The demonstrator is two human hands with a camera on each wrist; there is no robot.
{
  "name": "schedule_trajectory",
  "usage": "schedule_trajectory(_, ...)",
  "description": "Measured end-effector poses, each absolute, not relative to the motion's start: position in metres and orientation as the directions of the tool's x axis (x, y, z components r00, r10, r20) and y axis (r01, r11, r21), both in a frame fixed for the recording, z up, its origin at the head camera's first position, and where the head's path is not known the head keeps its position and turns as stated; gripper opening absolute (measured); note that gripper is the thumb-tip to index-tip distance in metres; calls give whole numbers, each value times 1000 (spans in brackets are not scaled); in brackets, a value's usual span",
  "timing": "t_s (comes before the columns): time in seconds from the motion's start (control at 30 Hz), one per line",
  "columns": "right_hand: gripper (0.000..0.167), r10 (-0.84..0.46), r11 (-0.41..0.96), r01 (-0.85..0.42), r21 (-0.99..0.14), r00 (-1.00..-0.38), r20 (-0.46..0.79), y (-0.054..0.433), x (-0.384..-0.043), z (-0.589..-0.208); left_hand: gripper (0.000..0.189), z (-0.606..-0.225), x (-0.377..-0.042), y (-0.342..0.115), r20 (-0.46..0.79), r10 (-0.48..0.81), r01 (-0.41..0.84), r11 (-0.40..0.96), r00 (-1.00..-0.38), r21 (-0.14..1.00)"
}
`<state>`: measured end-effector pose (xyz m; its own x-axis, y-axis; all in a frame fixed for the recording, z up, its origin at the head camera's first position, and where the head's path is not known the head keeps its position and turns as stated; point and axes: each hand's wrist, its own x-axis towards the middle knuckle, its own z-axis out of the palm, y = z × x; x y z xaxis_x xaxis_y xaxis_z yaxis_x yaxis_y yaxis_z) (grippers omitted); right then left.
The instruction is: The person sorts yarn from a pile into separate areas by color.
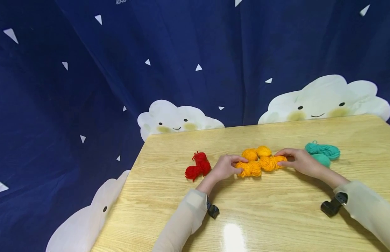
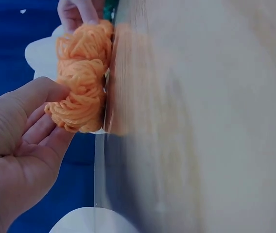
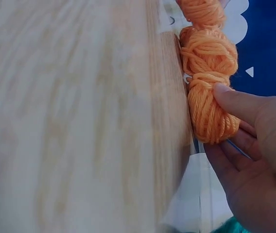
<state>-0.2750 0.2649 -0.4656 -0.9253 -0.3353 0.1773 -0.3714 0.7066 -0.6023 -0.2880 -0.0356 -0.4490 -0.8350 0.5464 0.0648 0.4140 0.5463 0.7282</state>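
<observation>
Orange-yellow yarn lies bunched in the middle of the table in the head view. Two skeins tied at the waist, a left skein and a right skein, lie end to end in front of two rounder yarn bundles. My left hand pinches the outer end of the left skein, thumb in front and fingers behind. At the opposite end, my right hand holds the right skein between thumb and fingers. The left wrist view shows the left skein resting on the tabletop.
Red yarn lies to the left of my left hand. Teal yarn sits just beyond my right hand, partly hidden by it. The wooden table meets a dark blue curtain with cloud prints at the back.
</observation>
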Motion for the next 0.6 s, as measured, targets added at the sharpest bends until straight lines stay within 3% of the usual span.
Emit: schedule_trajectory(0.6, 36, -328, 709, -358, -607, -930, 166, 262, -275, -462, 33, -446, -294, -34, 67, 531, 458, 652, -845, 604)
